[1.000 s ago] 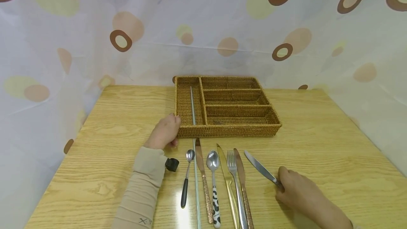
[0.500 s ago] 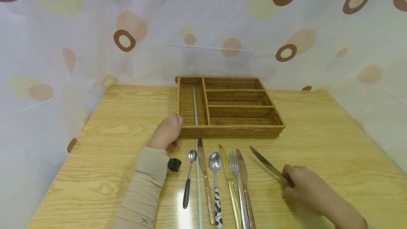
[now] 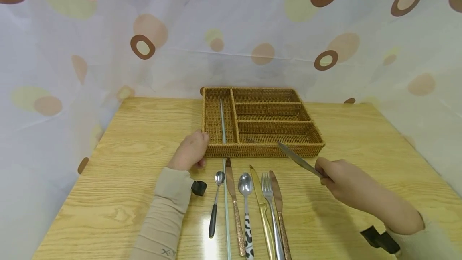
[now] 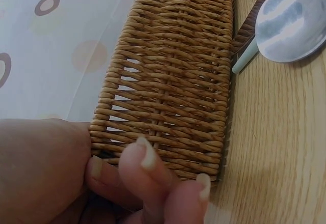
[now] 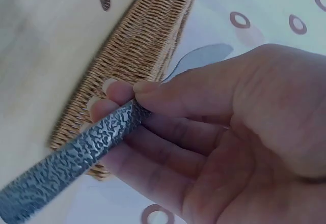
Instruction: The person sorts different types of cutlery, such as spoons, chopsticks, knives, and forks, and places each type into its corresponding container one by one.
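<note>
While curled, hands (image 3: 189, 149) (image 3: 339, 177) on basket (image 3: 252, 151) and knife (image 3: 299, 160).

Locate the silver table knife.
Right of centre in the head view, the right hand grips the silver table knife, its blade overlapping the wicker tray's near wall.

Advanced toward wicker tray (image 3: 272, 121), with silver knife (image 3: 299, 161) in right hand (image 3: 339, 181), from apart in front of it to overlapping its front wall (image 3: 260, 151) at the blade tip (image 3: 283, 147) in the head view, with black wrist strap (image 3: 390, 244) newly visible to the tray's front right.
</note>
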{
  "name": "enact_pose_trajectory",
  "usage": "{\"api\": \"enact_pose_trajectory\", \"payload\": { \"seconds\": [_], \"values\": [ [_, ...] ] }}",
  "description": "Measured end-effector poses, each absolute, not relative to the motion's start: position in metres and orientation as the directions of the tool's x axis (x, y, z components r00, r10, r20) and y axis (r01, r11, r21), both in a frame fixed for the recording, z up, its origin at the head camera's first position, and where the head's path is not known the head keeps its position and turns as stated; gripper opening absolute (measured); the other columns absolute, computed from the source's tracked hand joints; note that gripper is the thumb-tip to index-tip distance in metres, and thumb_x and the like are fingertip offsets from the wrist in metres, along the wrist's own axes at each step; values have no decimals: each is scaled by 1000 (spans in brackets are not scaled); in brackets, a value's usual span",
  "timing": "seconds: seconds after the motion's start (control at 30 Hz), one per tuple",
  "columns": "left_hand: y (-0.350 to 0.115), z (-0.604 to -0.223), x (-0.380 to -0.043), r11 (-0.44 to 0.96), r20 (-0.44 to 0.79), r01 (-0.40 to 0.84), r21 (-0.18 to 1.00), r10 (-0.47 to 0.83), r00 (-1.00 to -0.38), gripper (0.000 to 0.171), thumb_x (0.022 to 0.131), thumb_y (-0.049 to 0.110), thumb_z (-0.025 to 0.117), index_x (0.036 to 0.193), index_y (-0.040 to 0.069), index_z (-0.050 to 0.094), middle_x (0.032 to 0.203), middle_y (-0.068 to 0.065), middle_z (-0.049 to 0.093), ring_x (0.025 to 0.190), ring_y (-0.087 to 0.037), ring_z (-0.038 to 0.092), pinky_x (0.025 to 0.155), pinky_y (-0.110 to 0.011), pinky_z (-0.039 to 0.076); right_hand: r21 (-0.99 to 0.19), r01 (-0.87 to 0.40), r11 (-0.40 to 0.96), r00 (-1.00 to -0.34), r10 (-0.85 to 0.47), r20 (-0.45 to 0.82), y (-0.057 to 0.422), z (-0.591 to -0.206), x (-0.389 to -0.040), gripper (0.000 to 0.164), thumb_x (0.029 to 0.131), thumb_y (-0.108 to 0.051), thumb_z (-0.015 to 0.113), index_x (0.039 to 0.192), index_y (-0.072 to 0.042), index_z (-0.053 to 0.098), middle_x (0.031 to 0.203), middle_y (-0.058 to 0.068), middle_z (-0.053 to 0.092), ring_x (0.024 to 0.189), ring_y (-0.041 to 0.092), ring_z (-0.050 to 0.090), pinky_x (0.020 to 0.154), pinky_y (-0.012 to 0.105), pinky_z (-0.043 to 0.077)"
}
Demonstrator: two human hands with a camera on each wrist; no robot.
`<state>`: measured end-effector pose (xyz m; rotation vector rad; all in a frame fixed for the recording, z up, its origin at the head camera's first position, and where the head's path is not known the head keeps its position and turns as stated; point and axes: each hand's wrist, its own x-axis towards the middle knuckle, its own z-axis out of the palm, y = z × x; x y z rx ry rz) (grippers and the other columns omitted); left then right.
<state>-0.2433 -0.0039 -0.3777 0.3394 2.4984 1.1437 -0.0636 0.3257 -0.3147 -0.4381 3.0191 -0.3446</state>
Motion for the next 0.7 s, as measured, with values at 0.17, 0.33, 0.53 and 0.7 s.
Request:
{"api": "enact_pose_trajectory", "payload": {
  "seconds": [0.17, 0.33, 0.53, 0.7],
  "values": [
    [-4, -378, -244, 640, -223, 72, 765, 368, -903, 57, 108, 32, 23, 150, -6, 31, 57, -6, 53, 46, -21, 58, 49, -31, 54, -114, -369, 922, -929, -369, 20, 322, -303, -80, 20, 88, 5, 66, 89, -9, 52, 68, -8, 49, 56, 1, 35, 48, 19, 32],
    [-3, -379, -244, 642, -223, 73, 764, 368, -903, 57, 108, 33, 23, 150, -6, 30, 57, -5, 53, 47, -21, 58, 49, -31, 54, -90, -359, 929, -932, -362, -20, 315, -292, -100, 15, 90, 4, 65, 97, -6, 57, 73, -5, 57, 59, 4, 44, 49, 22, 37],
    [-3, -381, -243, 641, -218, 79, 763, 370, -903, 54, 108, 32, 24, 146, -6, 36, 58, -5, 53, 47, -21, 58, 48, -31, 54, -89, -377, 922, -922, -382, -55, 311, -281, -120, 12, 92, 5, 60, 98, -5, 58, 76, 0, 61, 60, 7, 46, 51, 23, 39],
    [-3, -381, -244, 640, -221, 68, 765, 361, -906, 56, 108, 32, 24, 149, -5, 32, 58, -5, 53, 47, -21, 57, 48, -31, 53, -130, -376, 917, -916, -389, -94, 310, -273, -139, 12, 93, 5, 57, 99, -5, 59, 80, 0, 61, 62, 9, 45, 55, 26, 40]
  ]
}}
